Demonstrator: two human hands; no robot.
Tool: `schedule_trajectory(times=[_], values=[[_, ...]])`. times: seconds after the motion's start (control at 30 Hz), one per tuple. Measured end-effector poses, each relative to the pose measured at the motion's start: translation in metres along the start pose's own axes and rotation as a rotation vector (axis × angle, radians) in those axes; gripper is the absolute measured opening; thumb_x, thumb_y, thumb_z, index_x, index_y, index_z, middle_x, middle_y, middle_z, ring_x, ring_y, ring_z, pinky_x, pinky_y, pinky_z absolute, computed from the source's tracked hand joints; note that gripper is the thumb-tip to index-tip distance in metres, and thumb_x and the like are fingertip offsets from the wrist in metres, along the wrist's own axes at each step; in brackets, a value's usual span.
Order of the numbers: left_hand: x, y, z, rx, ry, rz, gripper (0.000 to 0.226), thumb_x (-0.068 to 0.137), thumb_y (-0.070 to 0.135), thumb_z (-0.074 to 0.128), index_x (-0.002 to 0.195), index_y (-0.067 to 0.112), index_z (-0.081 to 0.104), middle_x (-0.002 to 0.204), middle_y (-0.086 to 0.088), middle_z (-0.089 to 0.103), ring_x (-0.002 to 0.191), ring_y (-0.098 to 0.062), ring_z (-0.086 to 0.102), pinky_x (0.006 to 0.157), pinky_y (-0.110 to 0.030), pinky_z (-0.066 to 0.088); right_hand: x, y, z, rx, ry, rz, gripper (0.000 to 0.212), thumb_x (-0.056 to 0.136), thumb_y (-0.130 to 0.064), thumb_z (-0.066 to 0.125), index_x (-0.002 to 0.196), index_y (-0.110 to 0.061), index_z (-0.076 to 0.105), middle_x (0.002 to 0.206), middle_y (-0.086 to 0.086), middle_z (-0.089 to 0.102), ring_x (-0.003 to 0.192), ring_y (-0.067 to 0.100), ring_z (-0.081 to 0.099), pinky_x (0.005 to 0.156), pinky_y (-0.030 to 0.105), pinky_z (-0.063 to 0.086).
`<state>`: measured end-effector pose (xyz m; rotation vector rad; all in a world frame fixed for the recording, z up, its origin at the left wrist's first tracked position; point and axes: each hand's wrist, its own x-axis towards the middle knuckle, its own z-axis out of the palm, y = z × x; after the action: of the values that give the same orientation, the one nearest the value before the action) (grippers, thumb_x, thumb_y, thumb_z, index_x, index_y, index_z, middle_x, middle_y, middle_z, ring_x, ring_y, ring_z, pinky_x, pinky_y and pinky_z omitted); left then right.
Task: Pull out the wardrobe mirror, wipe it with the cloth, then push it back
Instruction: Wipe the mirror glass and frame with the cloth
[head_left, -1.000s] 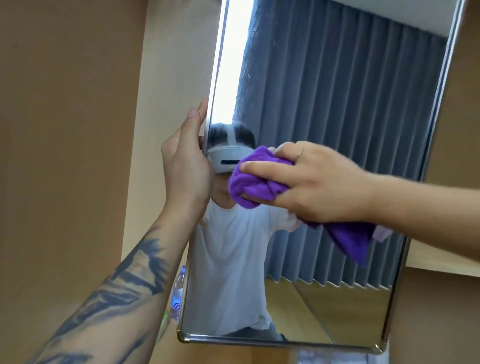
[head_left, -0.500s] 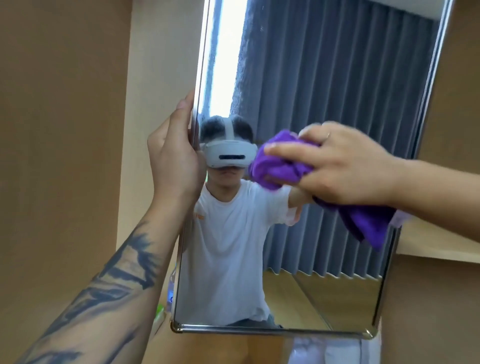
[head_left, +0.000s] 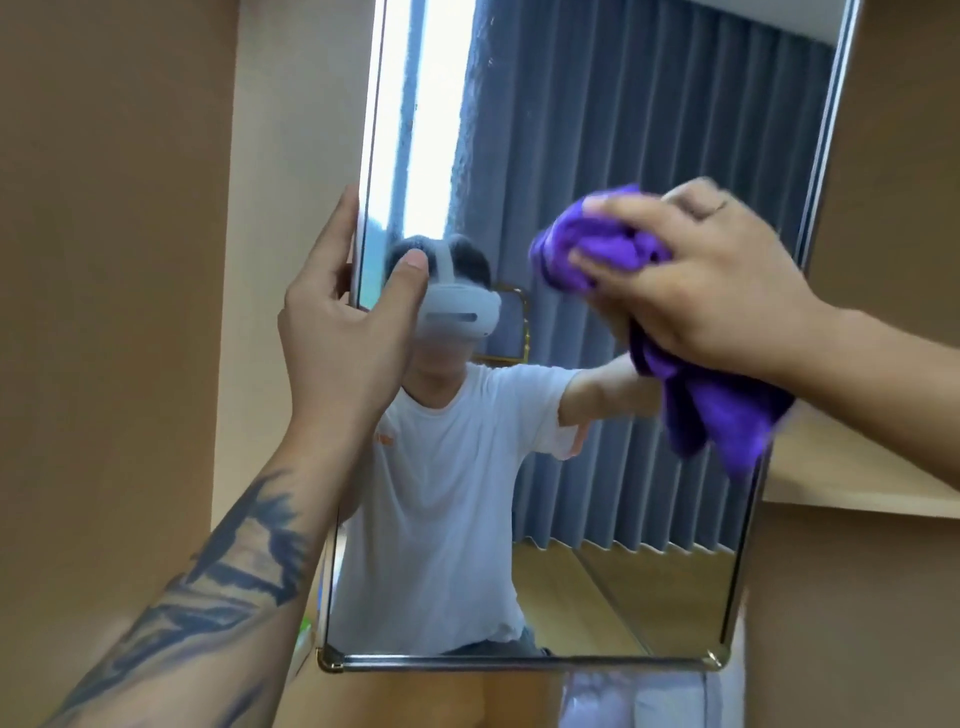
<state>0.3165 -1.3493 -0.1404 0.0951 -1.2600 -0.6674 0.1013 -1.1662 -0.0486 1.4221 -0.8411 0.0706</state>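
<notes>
The tall wardrobe mirror (head_left: 613, 119) with a thin metal frame stands pulled out in front of me, reflecting grey curtains and a person in a white shirt. My left hand (head_left: 343, 322) grips its left edge, thumb on the glass and fingers behind the frame. My right hand (head_left: 711, 291) holds a bunched purple cloth (head_left: 717, 410) and presses it against the glass on the right side, about mid-height. Part of the cloth hangs below my hand.
Brown wardrobe panels flank the mirror on the left (head_left: 104, 312) and on the right (head_left: 893, 156). A light wooden shelf (head_left: 841, 478) juts out at the right behind the mirror. The mirror's lower frame (head_left: 519, 662) ends above a bare wooden surface.
My right hand has carried the cloth across the glass from the left-centre toward the right and slightly up. My left thumb has come round onto the glass; the view has shifted a little.
</notes>
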Motion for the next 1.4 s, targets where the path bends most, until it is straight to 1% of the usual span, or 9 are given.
schedule_trajectory(times=[0.1, 0.23, 0.3, 0.5, 0.73, 0.93, 1.13, 1.3, 1.4], values=[[-0.002, -0.003, -0.001, 0.073, -0.035, 0.036, 0.080, 0.091, 0.037, 0.080, 0.161, 0.022, 0.043, 0.152, 0.026, 0.047, 0.132, 0.019, 0.049, 0.104, -0.003, 0.040, -0.008, -0.026, 0.008, 0.039, 0.043, 0.237, 0.031, 0.106, -0.029, 0.057, 0.130, -0.018, 0.073, 0.146, 0.017, 0.059, 0.093, 0.045, 0.059, 0.086, 0.051, 0.049], [-0.005, -0.009, -0.002, 0.134, -0.066, 0.072, 0.089, 0.090, 0.034, 0.084, 0.165, 0.022, 0.037, 0.156, 0.027, 0.040, 0.133, 0.028, 0.038, 0.106, 0.002, 0.032, -0.034, -0.053, 0.011, 0.108, -0.107, -0.090, 0.036, 0.087, -0.019, 0.083, 0.121, -0.021, 0.076, 0.142, 0.016, 0.064, 0.094, 0.042, 0.062, 0.079, 0.051, 0.054], [-0.005, -0.012, -0.002, 0.139, -0.066, 0.083, 0.091, 0.089, 0.034, 0.086, 0.165, 0.024, 0.036, 0.153, 0.033, 0.038, 0.133, 0.029, 0.036, 0.106, 0.003, 0.031, -0.032, -0.035, 0.007, 0.085, -0.115, -0.164, 0.032, 0.091, -0.021, 0.079, 0.122, -0.023, 0.074, 0.143, 0.014, 0.063, 0.094, 0.041, 0.062, 0.076, 0.048, 0.053], [-0.004, -0.019, -0.003, 0.128, -0.052, 0.104, 0.093, 0.086, 0.034, 0.088, 0.164, 0.022, 0.038, 0.142, 0.050, 0.036, 0.134, 0.028, 0.037, 0.107, 0.002, 0.030, -0.033, -0.012, 0.006, 0.018, 0.065, 0.279, 0.032, 0.109, -0.028, 0.052, 0.131, -0.019, 0.072, 0.148, 0.017, 0.058, 0.093, 0.043, 0.058, 0.088, 0.052, 0.049], [-0.006, -0.020, -0.002, 0.105, -0.052, 0.117, 0.092, 0.086, 0.028, 0.089, 0.163, 0.020, 0.039, 0.141, 0.049, 0.037, 0.132, 0.031, 0.036, 0.105, 0.005, 0.030, -0.055, 0.011, -0.002, 0.028, -0.154, -0.265, 0.032, 0.093, -0.016, 0.077, 0.125, -0.021, 0.071, 0.143, 0.017, 0.062, 0.092, 0.044, 0.065, 0.079, 0.052, 0.056], [-0.006, -0.020, -0.003, 0.083, -0.058, 0.114, 0.090, 0.087, 0.024, 0.089, 0.162, 0.019, 0.040, 0.141, 0.044, 0.040, 0.129, 0.031, 0.039, 0.100, 0.006, 0.032, -0.064, -0.003, -0.001, 0.021, -0.010, 0.137, 0.027, 0.100, -0.020, 0.068, 0.126, -0.019, 0.074, 0.144, 0.017, 0.061, 0.089, 0.043, 0.060, 0.081, 0.053, 0.053], [-0.008, -0.013, -0.002, 0.064, -0.066, 0.103, 0.090, 0.087, 0.022, 0.088, 0.162, 0.019, 0.040, 0.137, 0.046, 0.040, 0.123, 0.036, 0.039, 0.098, 0.008, 0.031, -0.088, 0.012, -0.010, 0.060, -0.235, -0.320, 0.031, 0.092, -0.009, 0.069, 0.118, -0.024, 0.068, 0.148, 0.013, 0.057, 0.105, 0.042, 0.056, 0.079, 0.051, 0.056], [-0.011, -0.010, 0.000, 0.047, -0.080, 0.102, 0.088, 0.088, 0.016, 0.086, 0.162, 0.015, 0.038, 0.137, 0.042, 0.039, 0.121, 0.038, 0.038, 0.097, 0.009, 0.030, -0.079, 0.021, -0.012, -0.055, -0.020, 0.215, 0.033, 0.106, -0.026, 0.052, 0.132, -0.018, 0.072, 0.145, 0.017, 0.059, 0.089, 0.040, 0.056, 0.084, 0.049, 0.049], [-0.010, -0.011, 0.000, 0.010, -0.076, 0.100, 0.081, 0.093, 0.015, 0.082, 0.162, 0.015, 0.039, 0.135, 0.043, 0.041, 0.118, 0.037, 0.042, 0.094, 0.009, 0.033, -0.096, -0.007, -0.009, -0.048, -0.070, 0.318, 0.039, 0.103, -0.023, 0.050, 0.133, -0.014, 0.072, 0.145, 0.021, 0.060, 0.089, 0.044, 0.058, 0.085, 0.054, 0.052]])
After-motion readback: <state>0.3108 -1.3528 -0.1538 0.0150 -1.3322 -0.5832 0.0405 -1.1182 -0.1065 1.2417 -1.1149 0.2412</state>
